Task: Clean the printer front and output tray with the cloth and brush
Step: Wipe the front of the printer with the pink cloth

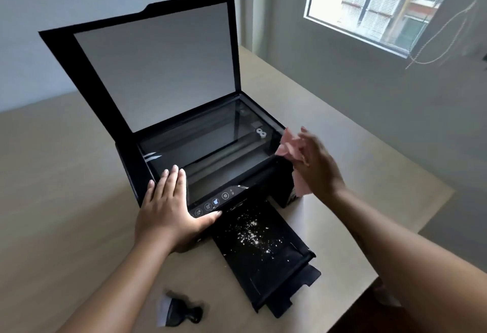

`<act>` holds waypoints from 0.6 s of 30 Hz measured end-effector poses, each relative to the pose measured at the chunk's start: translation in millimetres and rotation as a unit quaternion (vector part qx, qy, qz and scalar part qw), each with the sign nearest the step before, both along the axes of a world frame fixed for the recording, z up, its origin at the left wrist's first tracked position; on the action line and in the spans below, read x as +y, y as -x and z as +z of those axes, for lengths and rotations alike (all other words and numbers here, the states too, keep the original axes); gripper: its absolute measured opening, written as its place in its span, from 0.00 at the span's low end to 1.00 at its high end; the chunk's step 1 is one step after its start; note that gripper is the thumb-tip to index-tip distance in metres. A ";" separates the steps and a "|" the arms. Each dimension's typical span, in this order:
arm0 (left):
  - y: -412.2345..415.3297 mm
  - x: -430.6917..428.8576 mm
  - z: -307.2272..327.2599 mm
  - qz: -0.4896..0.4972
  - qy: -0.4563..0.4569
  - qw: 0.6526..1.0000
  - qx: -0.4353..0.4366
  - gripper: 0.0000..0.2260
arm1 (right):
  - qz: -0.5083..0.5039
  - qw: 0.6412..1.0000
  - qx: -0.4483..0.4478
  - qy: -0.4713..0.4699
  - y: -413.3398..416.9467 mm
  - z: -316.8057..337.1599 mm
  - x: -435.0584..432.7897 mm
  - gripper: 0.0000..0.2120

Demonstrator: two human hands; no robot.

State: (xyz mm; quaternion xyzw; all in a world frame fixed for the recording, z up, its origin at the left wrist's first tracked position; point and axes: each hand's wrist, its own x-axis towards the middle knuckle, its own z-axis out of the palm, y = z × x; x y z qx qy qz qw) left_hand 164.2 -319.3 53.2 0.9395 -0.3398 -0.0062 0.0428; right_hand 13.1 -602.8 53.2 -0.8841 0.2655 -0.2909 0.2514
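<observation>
A black printer stands on the table with its scanner lid raised and the glass showing. Its black output tray juts toward me, sprinkled with white crumbs. My left hand lies flat, fingers together, on the printer's front left corner beside the control panel. My right hand grips a crumpled pink cloth against the printer's right edge. A small black brush with pale bristles rests on the table near me, apart from both hands.
The beige table ends close to the printer's right side and just past the tray. A grey wall with a window is at the right; a thin cord hangs by it.
</observation>
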 end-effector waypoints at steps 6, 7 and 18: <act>-0.3 -4.7 1.0 -0.002 0.004 1.000 -0.008 0.58 | -0.044 0.996 0.074 0.019 -8.6 -25.2 24.5 0.18; -0.1 -4.6 1.4 -0.002 0.001 1.000 -0.006 0.58 | -0.021 0.996 0.072 0.042 -9.6 -26.0 32.4 0.20; -0.7 -2.8 0.9 -0.001 -0.001 1.000 -0.013 0.59 | 0.179 0.982 0.027 0.046 -1.7 -5.0 63.6 0.14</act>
